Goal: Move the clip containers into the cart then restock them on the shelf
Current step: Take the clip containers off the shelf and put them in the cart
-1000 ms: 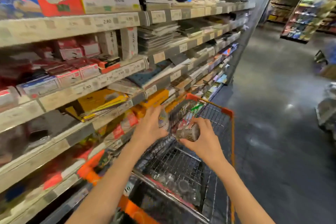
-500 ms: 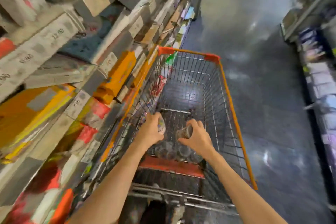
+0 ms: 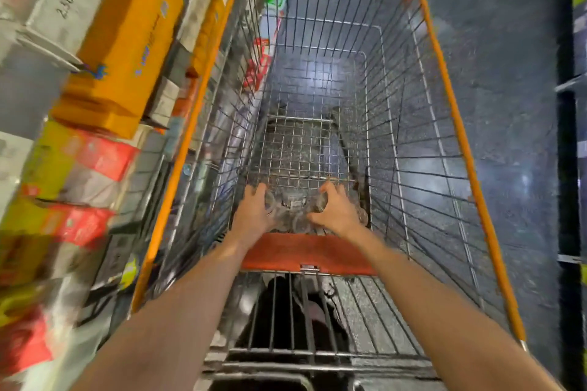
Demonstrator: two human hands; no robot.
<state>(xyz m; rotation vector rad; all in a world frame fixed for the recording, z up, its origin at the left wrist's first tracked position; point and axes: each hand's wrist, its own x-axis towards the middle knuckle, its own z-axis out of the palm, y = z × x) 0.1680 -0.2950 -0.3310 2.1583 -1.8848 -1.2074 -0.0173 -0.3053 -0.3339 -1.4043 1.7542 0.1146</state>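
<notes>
Both hands reach down into the near end of the wire cart (image 3: 444, 79), among a cluster of clear clip containers (image 3: 293, 214) lying on its floor. The left hand (image 3: 254, 211) curls around one container; the right hand (image 3: 336, 211) closes its grip on another. Shelves (image 3: 127, 41) of boxed goods stand just left.
</notes>
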